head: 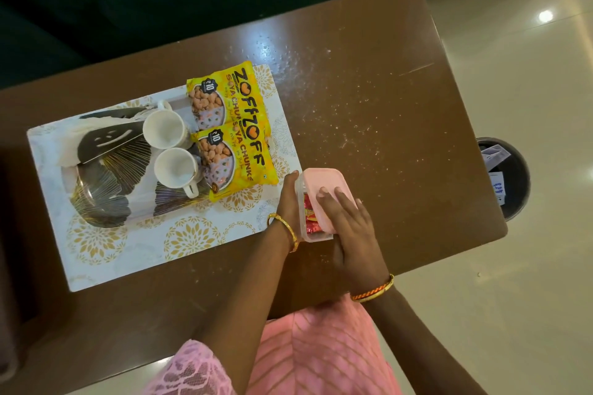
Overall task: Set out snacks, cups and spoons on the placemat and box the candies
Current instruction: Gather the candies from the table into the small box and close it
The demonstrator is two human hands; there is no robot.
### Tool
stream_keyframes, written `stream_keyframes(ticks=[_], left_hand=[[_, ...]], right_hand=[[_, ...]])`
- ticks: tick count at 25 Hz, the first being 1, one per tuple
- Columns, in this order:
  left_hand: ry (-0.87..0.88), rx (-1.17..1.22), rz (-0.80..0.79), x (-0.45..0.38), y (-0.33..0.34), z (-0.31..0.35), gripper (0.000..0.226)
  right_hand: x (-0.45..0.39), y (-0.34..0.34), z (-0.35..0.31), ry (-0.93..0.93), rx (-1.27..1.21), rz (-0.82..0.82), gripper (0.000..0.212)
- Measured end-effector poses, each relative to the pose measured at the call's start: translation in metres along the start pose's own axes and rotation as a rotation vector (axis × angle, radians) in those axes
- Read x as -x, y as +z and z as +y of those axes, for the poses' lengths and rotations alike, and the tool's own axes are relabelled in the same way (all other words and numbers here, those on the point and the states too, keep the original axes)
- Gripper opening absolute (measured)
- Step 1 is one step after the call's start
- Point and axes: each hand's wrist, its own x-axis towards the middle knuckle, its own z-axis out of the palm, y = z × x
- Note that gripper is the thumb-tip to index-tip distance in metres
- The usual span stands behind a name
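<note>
— Beside the white placemat with gold flowers (179, 244), the right hand (349, 234) is pressing flat fingers on the pink plastic lid (324, 183) of the clear candy box (313, 228).
— And the left hand (288, 199) is steadying its side?
— Yes, it seems so. Press evenly; the brown tabletop (385, 99) is offering free room to the right.

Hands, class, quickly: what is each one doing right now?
Left hand: steadies the side of the candy box; whether its fingers curl round it cannot be told.
Right hand: open, fingers straight, pressing the pink lid down.
</note>
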Motion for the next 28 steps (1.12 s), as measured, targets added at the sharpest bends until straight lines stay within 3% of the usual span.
stream_keyframes(ticks=[6,12,22,28], left_hand=[[0.053,-0.028,-0.045,-0.001,-0.004,-0.001,0.07],[0.104,-0.068,0.017,-0.002,-0.002,0.0,0.063],[0.1,-0.144,0.08,0.005,0.005,-0.004,0.06],[0.104,-0.205,0.043,0.014,0.0,-0.01,0.078]], right_hand=[[0.013,0.011,-0.004,-0.043,0.023,-0.063,0.073],[0.024,0.014,-0.004,-0.042,-0.094,-0.118,0.073],[0.037,0.033,-0.004,-0.012,0.09,-0.042,0.091],[0.044,0.033,-0.01,0.009,0.063,-0.077,0.099]])
